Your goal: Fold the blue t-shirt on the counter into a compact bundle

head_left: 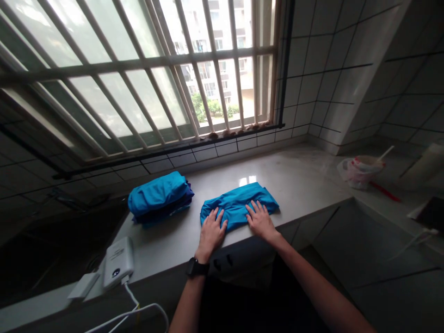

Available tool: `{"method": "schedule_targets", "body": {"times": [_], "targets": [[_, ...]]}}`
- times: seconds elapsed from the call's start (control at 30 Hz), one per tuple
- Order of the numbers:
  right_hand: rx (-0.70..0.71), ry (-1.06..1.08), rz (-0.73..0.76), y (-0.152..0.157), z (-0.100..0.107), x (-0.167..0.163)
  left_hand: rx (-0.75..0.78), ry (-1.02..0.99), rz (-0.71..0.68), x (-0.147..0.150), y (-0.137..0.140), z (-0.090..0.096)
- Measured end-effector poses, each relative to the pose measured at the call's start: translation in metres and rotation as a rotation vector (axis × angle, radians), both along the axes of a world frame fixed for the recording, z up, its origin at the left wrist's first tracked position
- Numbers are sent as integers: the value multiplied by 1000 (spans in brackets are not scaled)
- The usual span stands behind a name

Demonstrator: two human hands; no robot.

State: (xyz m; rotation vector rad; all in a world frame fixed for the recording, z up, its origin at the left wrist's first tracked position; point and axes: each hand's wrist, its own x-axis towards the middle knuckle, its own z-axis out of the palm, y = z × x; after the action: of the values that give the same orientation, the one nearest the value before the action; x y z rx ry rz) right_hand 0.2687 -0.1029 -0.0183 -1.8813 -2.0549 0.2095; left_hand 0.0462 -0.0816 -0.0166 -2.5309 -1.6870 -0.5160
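Left hand (210, 231) and right hand (260, 220) press flat, fingers spread, on the half-folded bright blue cloth garment (239, 203); beside it a folded stack of blue garments (159, 198) sits finished on the pale stone tabletop (298, 180); this one looks nearly folded

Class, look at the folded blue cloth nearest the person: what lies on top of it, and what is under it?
Both hands, left hand and right hand, rest flat on the blue cloth. Under it is the pale counter; anything hidden beneath the cloth cannot be seen.

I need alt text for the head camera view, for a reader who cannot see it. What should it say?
Both hands, left hand and right hand, press flat on a folded blue cloth at the front edge of a pale countertop. A stack of folded blue cloths lies to its left, a white power bank nearer, under a barred window.
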Motion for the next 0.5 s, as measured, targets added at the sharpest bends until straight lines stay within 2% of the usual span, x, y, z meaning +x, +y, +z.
{"method": "schedule_targets", "body": {"times": [0.07, 0.13, 0.2, 0.27, 0.37, 0.43, 0.5], "targets": [[-17, -2, 63, 11, 2, 9, 30, 9, 36, 1, -14, -3], [-38, 13, 169, 28, 13, 21, 52, 25, 98, 9, -32, 0], [-54, 41, 268, 42, 25, 30, 58, 52, 142, 19, -52, 8], [-19, 84, 333, 46, 34, 32, 37, 80, 115, 25, -69, 18], [90, 180, 452, 26, 34, 27, -11, 85, -46, 15, -82, 28], [99, 230, 567, 1, 26, 27, -29, 92, -160, -3, -81, 24], [69, 213, 645, -24, 15, 29, -30, 118, -216, -21, -77, 15]]}}
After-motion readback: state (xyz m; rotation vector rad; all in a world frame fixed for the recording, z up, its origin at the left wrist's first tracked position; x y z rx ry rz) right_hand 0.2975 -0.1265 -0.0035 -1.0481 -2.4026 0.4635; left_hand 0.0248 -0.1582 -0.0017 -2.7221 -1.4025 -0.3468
